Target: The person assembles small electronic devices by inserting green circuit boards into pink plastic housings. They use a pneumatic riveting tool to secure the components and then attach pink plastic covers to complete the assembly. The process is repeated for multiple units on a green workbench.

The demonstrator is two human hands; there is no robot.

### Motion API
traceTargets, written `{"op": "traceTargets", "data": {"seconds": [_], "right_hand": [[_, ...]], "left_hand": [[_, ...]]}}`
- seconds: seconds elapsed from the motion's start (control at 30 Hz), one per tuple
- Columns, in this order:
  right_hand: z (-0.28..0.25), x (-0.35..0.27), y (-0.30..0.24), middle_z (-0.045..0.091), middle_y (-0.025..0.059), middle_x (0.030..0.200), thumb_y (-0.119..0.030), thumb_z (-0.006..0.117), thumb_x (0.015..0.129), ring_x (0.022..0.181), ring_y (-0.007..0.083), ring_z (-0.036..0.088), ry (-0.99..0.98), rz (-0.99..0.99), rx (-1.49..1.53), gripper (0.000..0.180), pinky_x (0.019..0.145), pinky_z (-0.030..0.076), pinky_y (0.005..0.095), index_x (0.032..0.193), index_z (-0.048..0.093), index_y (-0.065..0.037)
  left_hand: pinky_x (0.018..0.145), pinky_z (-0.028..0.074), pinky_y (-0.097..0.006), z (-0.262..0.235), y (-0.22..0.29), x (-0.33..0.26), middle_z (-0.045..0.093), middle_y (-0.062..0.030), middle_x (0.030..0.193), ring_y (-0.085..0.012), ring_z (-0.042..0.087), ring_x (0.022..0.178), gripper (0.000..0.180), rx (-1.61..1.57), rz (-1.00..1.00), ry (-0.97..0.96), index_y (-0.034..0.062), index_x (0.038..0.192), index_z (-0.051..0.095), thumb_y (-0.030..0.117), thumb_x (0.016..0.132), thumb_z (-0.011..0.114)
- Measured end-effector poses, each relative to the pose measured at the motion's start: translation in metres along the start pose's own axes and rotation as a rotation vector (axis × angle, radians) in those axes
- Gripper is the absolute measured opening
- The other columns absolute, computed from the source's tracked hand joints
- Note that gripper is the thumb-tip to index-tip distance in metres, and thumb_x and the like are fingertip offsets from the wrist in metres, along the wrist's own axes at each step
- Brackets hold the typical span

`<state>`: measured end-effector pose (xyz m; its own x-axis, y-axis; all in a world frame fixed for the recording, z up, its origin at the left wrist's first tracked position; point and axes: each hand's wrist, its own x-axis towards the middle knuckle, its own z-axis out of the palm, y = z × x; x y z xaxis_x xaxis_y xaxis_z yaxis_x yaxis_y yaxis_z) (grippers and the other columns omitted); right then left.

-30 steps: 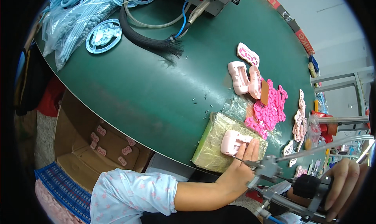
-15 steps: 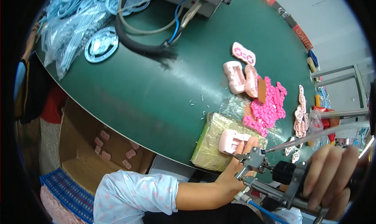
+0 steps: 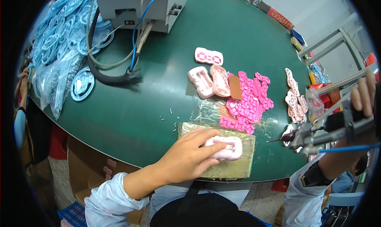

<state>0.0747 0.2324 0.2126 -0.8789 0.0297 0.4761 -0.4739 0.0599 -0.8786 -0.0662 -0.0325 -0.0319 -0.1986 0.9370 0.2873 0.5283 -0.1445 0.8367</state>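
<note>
A pale pink plastic shell [image 3: 235, 149] with a recessed compartment lies on a block [image 3: 234, 172] wrapped in clear yellowish tape. My left hand [image 3: 184, 153] grips the shell's left side, fingers over its top edge and thumb along the lower side. At the far right, my right hand [image 3: 364, 94] is wrapped round a powered screwdriver [image 3: 339, 126] with a metal head, a black body and a blue air hose. Its thin bit [image 3: 274, 141] points left, to the right of the block and apart from the shell. Part of the right hand is cut off by the picture's dark rim.
Beyond the block lie bright pink pads [image 3: 250, 98], a brown piece [image 3: 235, 87] and pale pink shells [image 3: 201, 82]. Small pins [image 3: 170, 111] are scattered on the green table [image 3: 158, 88]. A grey machine [image 3: 139, 8] with cables stands far left, near blue plastic parts [image 3: 59, 32].
My right hand and the screwdriver have moved away from the shell to the right. My left hand now grips the shell from its left side. The whole view has turned.
</note>
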Motion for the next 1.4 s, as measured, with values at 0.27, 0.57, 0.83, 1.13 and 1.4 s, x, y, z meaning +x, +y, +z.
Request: {"op": "traceTargets", "data": {"seconds": [0.27,0.57,0.83,1.13,1.4], "right_hand": [[0.012,-0.035,0.018,0.06,0.027,0.11,-0.041,0.058,0.093,0.097,0.0351,0.064,0.677,-0.469,-0.484,0.063,0.077,0.057,0.05,0.136,0.041,0.001],[0.102,-0.095,0.121,0.065,0.0183,0.108,-0.016,0.084,0.073,0.094,0.0316,0.065,-0.018,0.087,-0.752,0.046,0.081,0.053,0.0398,0.112,0.063,-0.001],[0.12,-0.101,0.132,0.068,0.0147,0.098,-0.005,0.079,0.078,0.086,0.0285,0.067,0.179,0.051,-0.483,0.033,0.077,0.053,0.0364,0.105,0.062,0.002],[0.11,-0.09,0.13,0.067,0.0135,0.099,-0.008,0.076,0.082,0.092,0.0307,0.065,0.017,0.185,-0.285,0.034,0.079,0.051,0.0377,0.113,0.063,0.0],[0.063,-0.135,0.11,0.068,0.0119,0.102,-0.015,0.07,0.088,0.088,0.0269,0.067,-0.095,0.652,-0.449,0.027,0.076,0.053,0.0346,0.112,0.066,-0.003]], "left_hand": [[0.094,0.049,-0.033,-0.034,0.025,0.014,0.063,-0.0148,0.125,-0.0233,0.06,0.114,0.047,-0.725,-0.269,-0.164,0.0047,0.118,0.069,0.01,0.074,0.083],[0.099,0.046,-0.036,-0.027,0.039,0.013,0.061,-0.019,0.127,-0.0269,0.06,0.118,0.055,-0.608,-0.144,-0.106,-0.0003,0.126,0.062,0.01,0.075,0.082],[0.088,0.054,-0.036,-0.003,0.071,0.005,0.067,-0.0214,0.113,-0.0315,0.068,0.103,0.042,-0.237,-0.025,0.248,-0.0036,0.119,0.061,0.006,0.081,0.076],[0.076,0.055,-0.034,-0.046,0.069,-0.003,0.07,-0.0157,0.102,-0.0261,0.07,0.087,0.034,-0.114,-0.152,0.043,-0.0018,0.11,0.067,0.008,0.079,0.076],[0.11,0.021,-0.063,-0.145,0.071,-0.054,0.033,-0.0252,0.151,-0.0494,0.026,0.141,0.09,0.606,-0.577,-0.268,0.0104,0.134,0.054,0.051,0.061,0.086]]}}
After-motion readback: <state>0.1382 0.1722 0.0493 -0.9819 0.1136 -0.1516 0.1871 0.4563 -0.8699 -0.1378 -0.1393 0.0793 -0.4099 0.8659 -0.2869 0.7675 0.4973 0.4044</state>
